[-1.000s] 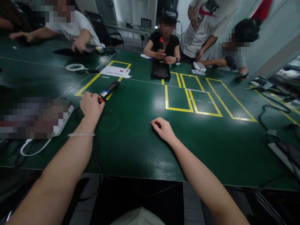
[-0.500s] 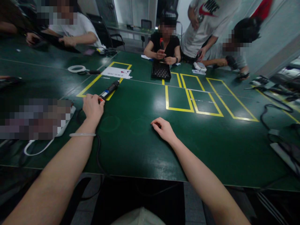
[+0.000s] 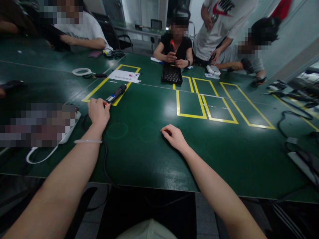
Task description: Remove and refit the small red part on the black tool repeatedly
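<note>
My left hand [image 3: 99,111] is closed around the near end of an electric screwdriver [image 3: 116,94], which has a black body, a blue and white label and an orange-red part by my fingers. The tool points away from me, over a yellow tape frame [image 3: 96,90] on the green table [image 3: 139,159]. A black cable [image 3: 105,162] runs from near my left wrist to the table edge. My right hand [image 3: 175,136] rests on the table with its fingers curled in and the thumb against them. Nothing shows in it.
A white paper sheet [image 3: 124,76] and a white-ringed magnifier [image 3: 82,72] lie beyond my left hand. Across the table, a person holds a red and black tool [image 3: 172,46] over a black tray [image 3: 171,75]. Other people sit and stand around. Cables [image 3: 282,122] lie at right.
The view has shifted very slightly. My left hand stays on the screwdriver and my right hand has not moved. At the far left, a person's dark item has shifted.
</note>
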Tool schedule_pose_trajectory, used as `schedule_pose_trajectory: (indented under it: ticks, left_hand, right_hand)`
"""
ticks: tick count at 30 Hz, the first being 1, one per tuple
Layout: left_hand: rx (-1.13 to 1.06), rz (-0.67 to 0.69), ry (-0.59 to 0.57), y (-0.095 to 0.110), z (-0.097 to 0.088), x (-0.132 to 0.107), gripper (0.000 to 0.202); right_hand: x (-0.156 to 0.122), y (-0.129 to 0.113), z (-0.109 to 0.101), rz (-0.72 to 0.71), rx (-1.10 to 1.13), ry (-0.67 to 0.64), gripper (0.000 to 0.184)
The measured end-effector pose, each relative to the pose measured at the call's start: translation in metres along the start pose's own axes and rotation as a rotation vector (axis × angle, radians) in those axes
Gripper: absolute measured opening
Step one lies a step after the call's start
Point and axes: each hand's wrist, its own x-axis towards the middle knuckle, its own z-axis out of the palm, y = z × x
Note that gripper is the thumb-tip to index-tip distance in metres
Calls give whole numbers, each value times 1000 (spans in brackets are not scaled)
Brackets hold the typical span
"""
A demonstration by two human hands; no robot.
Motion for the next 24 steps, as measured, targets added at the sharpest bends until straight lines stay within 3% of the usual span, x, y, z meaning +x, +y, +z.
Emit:
schedule_pose_trajectory:
  ticks: [11,17,24]
  left_hand:
    - [-20,-14,11,-2,3,2,37]
    - [-66,-84,103,-4,10,5,30]
    - [-277,-24,144,6,-3,4,28]
  right_hand:
    - [0,-1,-1,-10,-28,-9,12]
    - [0,-1,0,-14,-35,-24,11]
    - [0,-2,-1,-9,-5,-14,11]
